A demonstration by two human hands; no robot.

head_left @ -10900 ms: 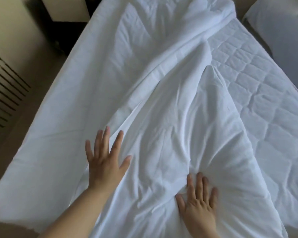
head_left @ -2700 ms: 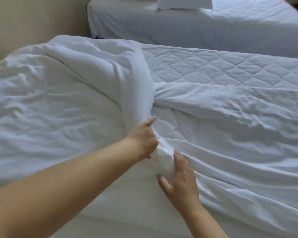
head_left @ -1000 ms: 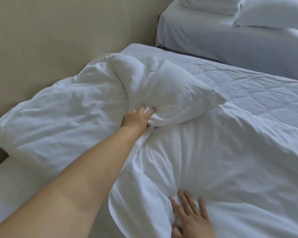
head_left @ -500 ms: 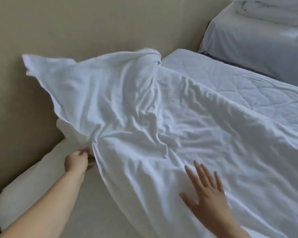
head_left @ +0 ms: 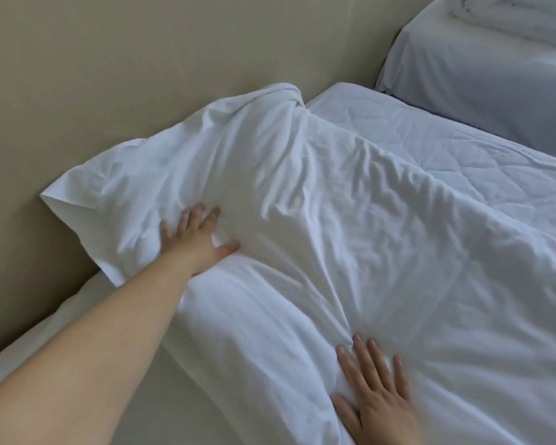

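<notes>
A white duvet in its cover (head_left: 350,239) lies rumpled across the bed, its far corner bunched up against the wall. My left hand (head_left: 196,239) presses flat on the duvet near its left corner, fingers spread. My right hand (head_left: 373,393) lies flat with straight fingers on the duvet near the bottom of the view. Neither hand holds any fabric. A loose flap of the cover (head_left: 74,194) sticks out to the left against the wall.
A beige wall (head_left: 142,65) runs along the left side of the bed. The quilted mattress pad (head_left: 482,155) shows bare at the right. A second bed (head_left: 482,69) with folded white linen stands at the top right, across a narrow gap.
The cover's lifted left side has dropped onto the bed. My left hand let go of its edge and now presses flat on top. My right hand slid nearer, still flat.
</notes>
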